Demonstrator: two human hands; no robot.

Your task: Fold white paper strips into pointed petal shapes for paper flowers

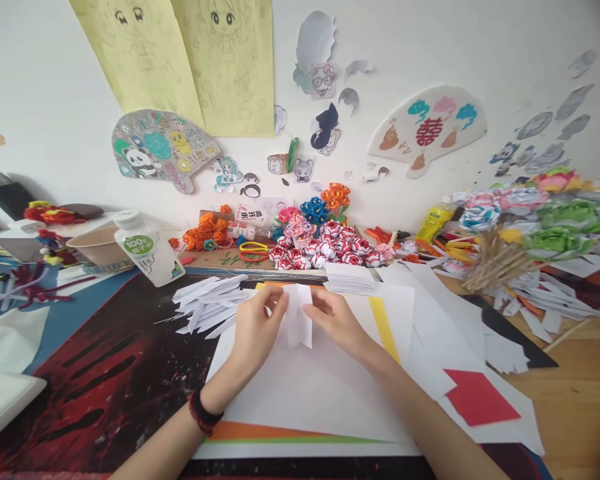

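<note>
A small creased piece of white paper (299, 319) is held up between my two hands, its folds standing out like pleats. My left hand (261, 320) pinches its left edge between thumb and fingers. On the opposite edge, the thumb and fingers of my right hand (336, 320) are closed too. Beneath both hands lies a large white sheet (310, 393) on top of orange, yellow and green sheets. Left of my left hand is a loose heap of folded white paper strips (207, 300). Just behind my right hand sits a neat stack of white paper (350, 279).
A white bottle (147, 250) and a brown paper bowl (95, 247) stand at the left. Red-and-white paper flowers (330, 248) line the wall. Toward the right are a yellow bottle (434, 220), a red paper piece (483, 398) and a bundle of thin sticks (500, 260).
</note>
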